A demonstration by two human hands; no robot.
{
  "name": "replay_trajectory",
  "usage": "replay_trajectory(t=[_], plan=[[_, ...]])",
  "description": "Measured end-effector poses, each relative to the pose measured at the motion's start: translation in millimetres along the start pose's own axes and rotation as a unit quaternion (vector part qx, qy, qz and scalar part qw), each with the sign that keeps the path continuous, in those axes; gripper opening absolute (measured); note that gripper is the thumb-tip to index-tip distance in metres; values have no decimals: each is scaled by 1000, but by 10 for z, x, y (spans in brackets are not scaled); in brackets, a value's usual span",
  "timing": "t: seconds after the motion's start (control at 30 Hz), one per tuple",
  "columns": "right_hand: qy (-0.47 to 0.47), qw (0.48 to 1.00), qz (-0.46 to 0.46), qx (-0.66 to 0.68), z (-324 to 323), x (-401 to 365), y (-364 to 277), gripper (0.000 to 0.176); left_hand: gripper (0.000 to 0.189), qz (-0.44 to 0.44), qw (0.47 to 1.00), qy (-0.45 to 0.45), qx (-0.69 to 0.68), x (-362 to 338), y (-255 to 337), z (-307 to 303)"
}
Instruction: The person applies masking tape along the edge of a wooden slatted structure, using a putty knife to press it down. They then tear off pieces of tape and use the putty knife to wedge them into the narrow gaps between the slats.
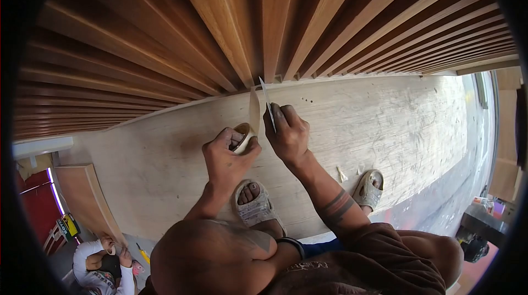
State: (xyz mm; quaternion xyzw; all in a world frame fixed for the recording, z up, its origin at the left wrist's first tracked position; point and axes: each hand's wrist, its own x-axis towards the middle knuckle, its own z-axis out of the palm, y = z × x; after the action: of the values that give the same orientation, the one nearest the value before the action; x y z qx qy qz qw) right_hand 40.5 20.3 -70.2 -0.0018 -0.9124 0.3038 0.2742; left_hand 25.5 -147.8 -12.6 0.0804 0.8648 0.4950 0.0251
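My left hand [228,155] grips a roll of pale tape [242,136], fingers through its ring. A strip of the tape [254,111] runs up from the roll to the foot of the wooden slats [278,25]. In my right hand [289,133], closed in a fist, is a thin flat blade [267,97]; its tip points up at the lower edge of the slats, close beside the tape strip. The two hands are apart, with the strip between them.
A pale plywood board [308,185] lies under my sandalled feet. Small scraps [342,174] lie near the right sandal [369,188]. At lower left, another person [102,265] sits near a wooden panel [88,196]. A dark machine [481,229] stands at lower right.
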Motion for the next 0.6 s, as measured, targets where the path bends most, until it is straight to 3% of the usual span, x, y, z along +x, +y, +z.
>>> replay_trajectory(t=[0.13, 0.23, 0.3, 0.37, 0.4, 0.47, 0.5, 0.6], plan=[[7, 1000, -13, 2, 10, -8, 27, 46, 20, -37, 997, -57, 32, 83, 22, -5], [10, 1000, -18, -7, 38, 2, 33, 46, 20, -24, 998, -12, 52, 110, -46, -298], [6, 1000, -23, -12, 8, -8, 31, 45, 15, -93, 958, 236, -131, 57, 242, -792], [13, 1000, -18, -11, 19, -23, 36, 42, 18, -49, 941, 208, -263, 173, 439, -1360], [22, 1000, -17, -6, 38, 7, 19, 39, 18, -45, 941, 211, -260, 178, 400, -1429], [39, 999, -18, -4, 52, 28, 16, 34, 25, -61, 980, 155, -110, 130, 255, -1465], [52, 998, -14, -9, 41, 25, 25, 28, 16, -107, 982, 108, -114, 46, 175, -1412], [52, 998, 19, 9, -92, 118, 63, 10, 24, -111, 976, 25, -187, -49, 178, -1185]])
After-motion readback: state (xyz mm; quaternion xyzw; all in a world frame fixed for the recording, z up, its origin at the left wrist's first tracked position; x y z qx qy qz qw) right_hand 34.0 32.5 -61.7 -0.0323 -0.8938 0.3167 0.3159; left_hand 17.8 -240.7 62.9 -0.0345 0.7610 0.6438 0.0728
